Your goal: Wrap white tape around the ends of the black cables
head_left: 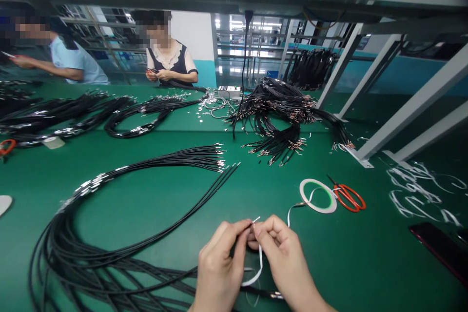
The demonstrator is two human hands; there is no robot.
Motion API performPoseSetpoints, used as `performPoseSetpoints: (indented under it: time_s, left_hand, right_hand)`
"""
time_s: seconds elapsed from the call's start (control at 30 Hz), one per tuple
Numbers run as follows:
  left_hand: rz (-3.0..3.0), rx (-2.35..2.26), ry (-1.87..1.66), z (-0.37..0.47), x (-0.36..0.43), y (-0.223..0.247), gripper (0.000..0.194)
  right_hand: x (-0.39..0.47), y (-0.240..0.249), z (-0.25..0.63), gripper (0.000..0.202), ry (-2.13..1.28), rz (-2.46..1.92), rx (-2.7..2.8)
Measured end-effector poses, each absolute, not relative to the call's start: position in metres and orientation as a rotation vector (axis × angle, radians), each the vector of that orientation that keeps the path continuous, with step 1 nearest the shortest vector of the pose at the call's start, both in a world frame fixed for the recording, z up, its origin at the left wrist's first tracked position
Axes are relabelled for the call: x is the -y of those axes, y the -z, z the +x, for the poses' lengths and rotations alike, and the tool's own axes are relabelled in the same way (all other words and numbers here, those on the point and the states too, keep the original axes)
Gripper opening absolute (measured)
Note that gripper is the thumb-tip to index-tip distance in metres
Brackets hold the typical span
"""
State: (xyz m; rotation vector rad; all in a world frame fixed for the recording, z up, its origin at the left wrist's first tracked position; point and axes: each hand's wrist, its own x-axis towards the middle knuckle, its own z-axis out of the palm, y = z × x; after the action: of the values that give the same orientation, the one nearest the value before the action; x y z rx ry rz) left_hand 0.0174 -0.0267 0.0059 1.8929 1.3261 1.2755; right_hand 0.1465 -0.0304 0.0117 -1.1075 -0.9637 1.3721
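Down at the near edge of the green counter (pixel 175 200), both hands meet over a thin white strip of tape (pixel 259 265). The left hand (pixel 219 265) and the right hand (pixel 281 253) are pressed close, fingertips pinching the same small spot where a wire end (pixel 256 220) and the tape come together. The strip curls down in a loop between the wrists, and another length of it runs up and right to the white tape roll (pixel 318 196) lying flat on the counter. Just beside that roll, to its right, lie red-handled scissors (pixel 347 196). A large looped bundle of black wires (pixel 109 214) sprawls to the left, its stripped ends fanned out toward the middle. Farther back sits a tangled heap of short black wires (pixel 281 117). A dark phone (pixel 438 248) lies at the right edge. Two other people stand at the far side, each handling something small.
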Motion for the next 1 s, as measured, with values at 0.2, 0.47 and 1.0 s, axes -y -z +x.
performPoseSetpoints:
  time_s: [0.2, 0.47, 1.0]
  left_hand:
    - [1.92, -1.284, -1.252, 0.0174, 0.026, -0.007, 0.024]
    - [1.979, -1.234, -1.279, 0.0159, 0.0252, -0.0044, 0.029]
    - [1.998, -1.245, -1.349, 0.0164, 0.0249, -0.0032, 0.024]
  right_hand:
    - [0.031, -0.0116, 0.1471, 0.02, -1.364, -1.124, 0.968]
    - [0.031, -0.0103, 0.1466, 0.021, -1.356, -1.109, 0.994]
    - [0.0315, -0.0108, 0.1456, 0.02, -1.327, -1.114, 0.999]
